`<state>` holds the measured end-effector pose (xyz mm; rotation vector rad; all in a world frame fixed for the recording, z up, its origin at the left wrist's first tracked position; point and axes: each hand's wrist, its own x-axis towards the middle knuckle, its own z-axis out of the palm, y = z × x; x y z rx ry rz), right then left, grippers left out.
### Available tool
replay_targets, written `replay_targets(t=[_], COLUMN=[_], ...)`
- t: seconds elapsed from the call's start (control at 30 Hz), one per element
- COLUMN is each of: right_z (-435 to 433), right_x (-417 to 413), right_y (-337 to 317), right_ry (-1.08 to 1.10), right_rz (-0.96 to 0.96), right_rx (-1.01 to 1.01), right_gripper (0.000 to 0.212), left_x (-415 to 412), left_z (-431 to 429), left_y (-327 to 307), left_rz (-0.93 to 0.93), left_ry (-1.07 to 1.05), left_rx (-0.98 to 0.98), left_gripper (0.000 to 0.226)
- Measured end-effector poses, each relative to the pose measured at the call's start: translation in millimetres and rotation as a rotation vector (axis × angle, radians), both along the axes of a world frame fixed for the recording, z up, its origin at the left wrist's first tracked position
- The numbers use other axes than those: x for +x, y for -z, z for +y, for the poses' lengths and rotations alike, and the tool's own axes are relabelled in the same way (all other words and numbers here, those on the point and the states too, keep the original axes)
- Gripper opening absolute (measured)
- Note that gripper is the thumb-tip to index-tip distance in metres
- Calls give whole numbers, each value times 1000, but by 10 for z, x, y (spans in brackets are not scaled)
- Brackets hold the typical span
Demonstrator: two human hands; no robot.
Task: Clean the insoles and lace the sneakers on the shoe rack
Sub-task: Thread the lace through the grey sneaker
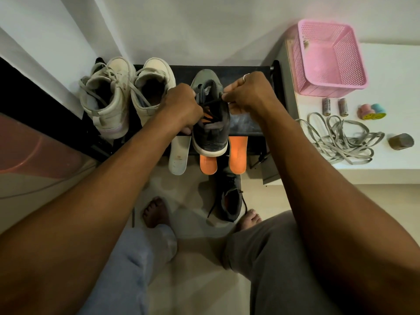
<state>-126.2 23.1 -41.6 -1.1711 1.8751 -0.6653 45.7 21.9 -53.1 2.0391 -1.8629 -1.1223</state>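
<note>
A dark grey sneaker with an orange tongue stands on the black shoe rack, heel toward me. My left hand grips its left side and the lace there. My right hand pinches the black lace pulled taut across the top of the shoe. Two orange insoles and a white insole stick out over the rack's front edge. A pair of white sneakers sits on the rack's left part. The second grey sneaker lies on the floor.
On the white ledge at the right lie a pink basket, a tangle of grey laces, two batteries, small coloured stamps and a brown block. My bare feet and knees are below, on the tiled floor.
</note>
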Motion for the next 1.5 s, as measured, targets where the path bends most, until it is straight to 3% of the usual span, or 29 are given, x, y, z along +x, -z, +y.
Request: replay_targets(t=[0.23,0.43,0.6,0.7,0.8,1.0,1.5], right_z=[-19,-61,-23,-2,-12,-26,-25], right_x=[52,162,245,275,282,364,390], right_y=[162,361,467,457,455,468,570], right_ry=[-8,82,102,101,36,-35,-22], right_rz=[17,-8,32,30,28,-108,-115], right_rx=[-22,-8,68,130,95,-28,-126], right_gripper=[22,30,48,63,57,29,31], left_x=[-23,-33,-82,-115,-103,-7,-4], left_z=[41,72,128,133,117,11,-14], left_y=[-142,-154,21,133,122,123,121], left_rz=[41,113,-32,-27,-92,-195,-131], left_ry=[-21,-134,-54,-80,-50,-128,-177], left_rx=[71,44,-71,-123,-188,-256,-358], left_gripper=[45,31,38,34,21,30,36])
